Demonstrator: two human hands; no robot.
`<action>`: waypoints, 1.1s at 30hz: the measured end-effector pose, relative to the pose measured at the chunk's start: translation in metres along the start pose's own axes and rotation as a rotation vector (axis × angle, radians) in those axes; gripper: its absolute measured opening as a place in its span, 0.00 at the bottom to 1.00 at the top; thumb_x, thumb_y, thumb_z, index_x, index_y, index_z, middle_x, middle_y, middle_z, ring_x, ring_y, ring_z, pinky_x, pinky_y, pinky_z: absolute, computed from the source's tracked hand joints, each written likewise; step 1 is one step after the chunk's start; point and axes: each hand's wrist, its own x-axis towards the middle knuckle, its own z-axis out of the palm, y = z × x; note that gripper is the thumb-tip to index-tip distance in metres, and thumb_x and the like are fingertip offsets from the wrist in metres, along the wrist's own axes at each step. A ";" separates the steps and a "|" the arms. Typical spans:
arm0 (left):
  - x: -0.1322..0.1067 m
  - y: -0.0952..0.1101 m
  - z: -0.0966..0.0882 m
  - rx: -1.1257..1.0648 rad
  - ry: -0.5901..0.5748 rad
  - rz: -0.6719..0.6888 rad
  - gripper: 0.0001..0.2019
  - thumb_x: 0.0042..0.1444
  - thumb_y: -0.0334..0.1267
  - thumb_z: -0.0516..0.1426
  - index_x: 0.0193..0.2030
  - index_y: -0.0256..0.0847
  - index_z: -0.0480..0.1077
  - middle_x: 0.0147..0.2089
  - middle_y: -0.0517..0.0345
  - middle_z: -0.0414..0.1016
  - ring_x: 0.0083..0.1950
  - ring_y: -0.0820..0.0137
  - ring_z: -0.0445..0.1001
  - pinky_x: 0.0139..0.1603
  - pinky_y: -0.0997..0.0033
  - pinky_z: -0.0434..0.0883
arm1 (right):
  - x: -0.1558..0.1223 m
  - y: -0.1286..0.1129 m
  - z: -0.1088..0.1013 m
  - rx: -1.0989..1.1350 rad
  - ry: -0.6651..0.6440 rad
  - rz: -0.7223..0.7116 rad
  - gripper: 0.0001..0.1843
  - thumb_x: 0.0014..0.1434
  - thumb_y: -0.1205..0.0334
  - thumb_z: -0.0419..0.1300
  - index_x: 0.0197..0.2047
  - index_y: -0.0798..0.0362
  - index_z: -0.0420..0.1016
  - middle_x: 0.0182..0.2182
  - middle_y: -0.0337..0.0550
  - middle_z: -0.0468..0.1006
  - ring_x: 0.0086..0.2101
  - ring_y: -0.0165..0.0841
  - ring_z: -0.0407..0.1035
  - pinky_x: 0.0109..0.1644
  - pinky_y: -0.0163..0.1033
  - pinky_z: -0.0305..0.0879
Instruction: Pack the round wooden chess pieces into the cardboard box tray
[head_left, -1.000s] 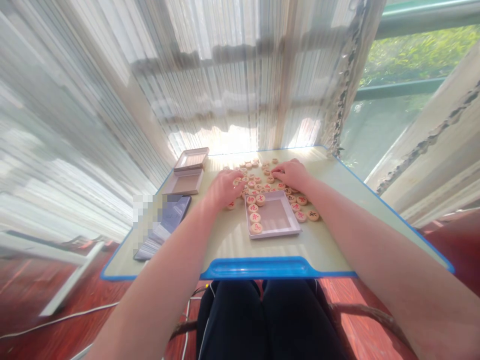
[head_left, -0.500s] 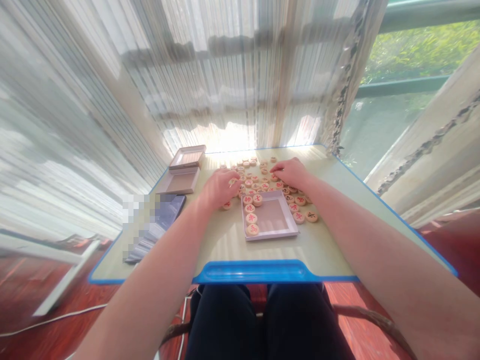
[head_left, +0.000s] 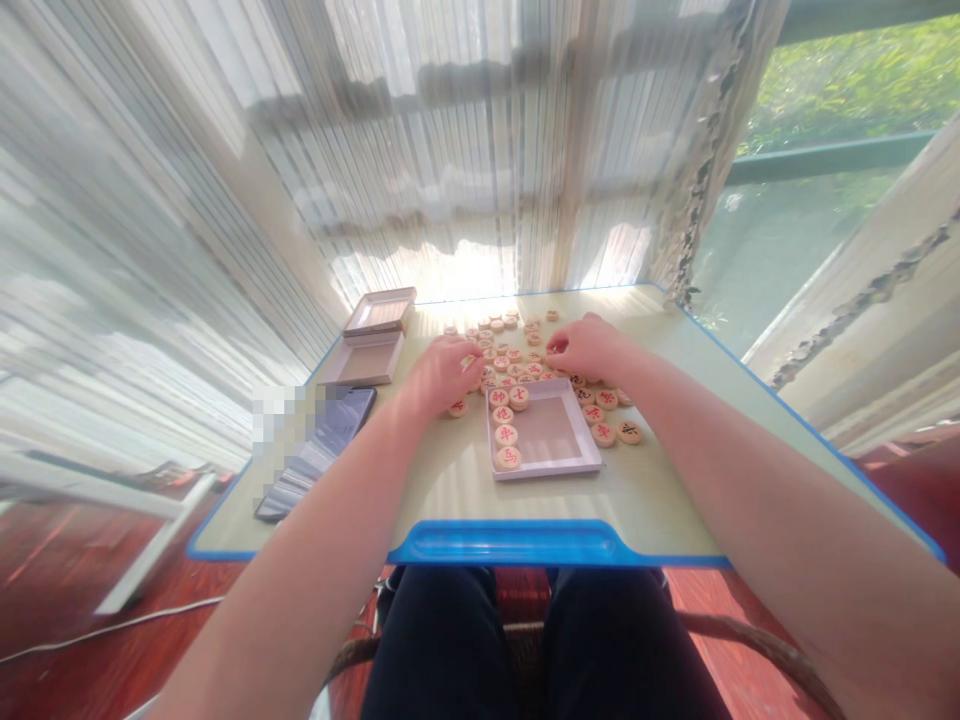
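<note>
Round wooden Chinese chess pieces (head_left: 534, 370) with red or black characters lie scattered over the table's middle. At their left side my left hand (head_left: 448, 374) is low over the table with curled fingers and thumb close together. Whatever those fingers hold is hidden. My right hand (head_left: 591, 348) is at the right side of the pieces, thumb and fingers pinched; what is between them is too small to make out. Nearer to me lies a shallow open box tray (head_left: 551, 470). Several red pieces (head_left: 506, 436) line its left side, and another red piece (head_left: 519, 397) sits along its far side.
Two more shallow box parts (head_left: 360, 372) are at the far left, one propped on the other. A phone (head_left: 330, 440) rests left of my forearm. The pale table (head_left: 442, 480) has a blue rim and a blue front trough (head_left: 514, 543). Sheer curtains (head_left: 465, 150) hang behind it.
The view has shifted slightly. Both hands stay among the pieces with only small finger movements. The pieces inside the tray look the same.
</note>
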 end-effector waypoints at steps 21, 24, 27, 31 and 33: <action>-0.027 0.033 -0.030 -0.127 0.127 -0.159 0.13 0.55 0.41 0.53 0.39 0.38 0.76 0.40 0.56 0.79 0.40 0.68 0.75 0.45 0.73 0.69 | -0.099 -0.048 -0.020 0.417 0.215 -0.365 0.06 0.47 0.64 0.62 0.32 0.53 0.77 0.30 0.41 0.79 0.33 0.33 0.68 0.41 0.39 0.61; -0.042 0.036 -0.019 -0.148 0.248 -0.222 0.15 0.58 0.40 0.49 0.40 0.38 0.75 0.40 0.54 0.79 0.39 0.70 0.75 0.42 0.74 0.68 | -0.102 -0.047 -0.013 0.339 0.092 -0.370 0.06 0.46 0.65 0.62 0.31 0.52 0.78 0.30 0.40 0.80 0.35 0.34 0.68 0.43 0.38 0.60; -0.053 0.032 -0.002 -0.059 0.267 -0.258 0.13 0.56 0.41 0.51 0.35 0.37 0.75 0.34 0.53 0.78 0.35 0.68 0.74 0.39 0.71 0.67 | -0.101 -0.046 -0.014 0.300 0.073 -0.340 0.04 0.47 0.63 0.63 0.29 0.51 0.78 0.28 0.40 0.79 0.37 0.36 0.68 0.43 0.38 0.60; -0.053 0.028 0.007 -0.023 0.256 -0.298 0.13 0.56 0.41 0.51 0.34 0.39 0.76 0.30 0.53 0.77 0.33 0.67 0.73 0.35 0.70 0.65 | -0.098 -0.042 -0.013 0.308 0.055 -0.290 0.06 0.48 0.60 0.63 0.29 0.51 0.79 0.28 0.40 0.78 0.38 0.37 0.67 0.44 0.38 0.60; -0.051 0.028 0.007 -0.020 0.244 -0.318 0.14 0.56 0.41 0.51 0.33 0.39 0.76 0.30 0.53 0.77 0.33 0.67 0.73 0.35 0.70 0.64 | -0.096 -0.040 -0.011 0.291 0.048 -0.282 0.06 0.48 0.60 0.62 0.29 0.51 0.79 0.28 0.40 0.78 0.39 0.37 0.67 0.44 0.38 0.60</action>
